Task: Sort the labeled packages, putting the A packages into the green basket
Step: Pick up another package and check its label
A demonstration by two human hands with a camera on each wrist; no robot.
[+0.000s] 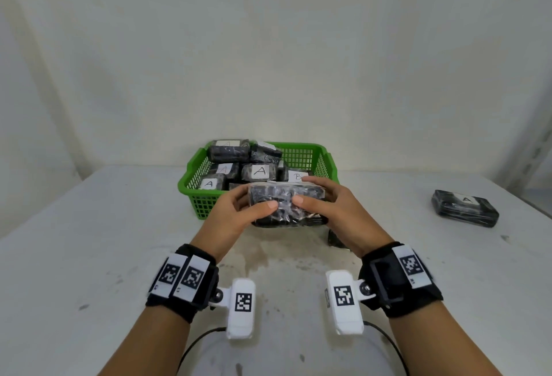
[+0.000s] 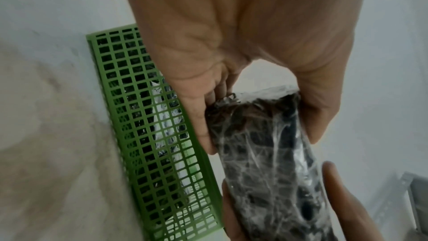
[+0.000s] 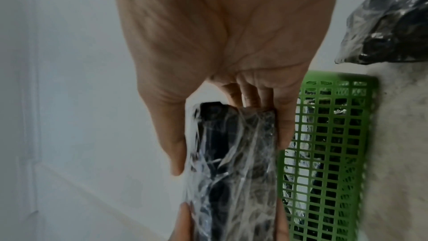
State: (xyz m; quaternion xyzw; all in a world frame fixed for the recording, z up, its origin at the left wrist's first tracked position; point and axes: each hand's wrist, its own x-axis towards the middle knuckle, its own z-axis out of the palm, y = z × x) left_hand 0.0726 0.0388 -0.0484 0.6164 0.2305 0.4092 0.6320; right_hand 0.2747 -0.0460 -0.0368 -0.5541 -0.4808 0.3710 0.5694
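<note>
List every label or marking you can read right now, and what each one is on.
"A": package in the green basket, centre.
"A": basket package, front left.
"A", faint: basket package behind it.
"B": basket package, right.
"A": package on the table.
Rear basket labels: unreadable.
Held package: no label visible.

A big white table [image 1: 89,256] fills the bottom of the head view. It has small dark marks and a brownish stain [image 1: 268,256] near the middle. Behind it stands a plain white wall [image 1: 268,47]. A thin black cable [image 1: 197,340] curves low down by the near edge. A grey metal frame [image 2: 412,199] shows in the left wrist view.
</note>
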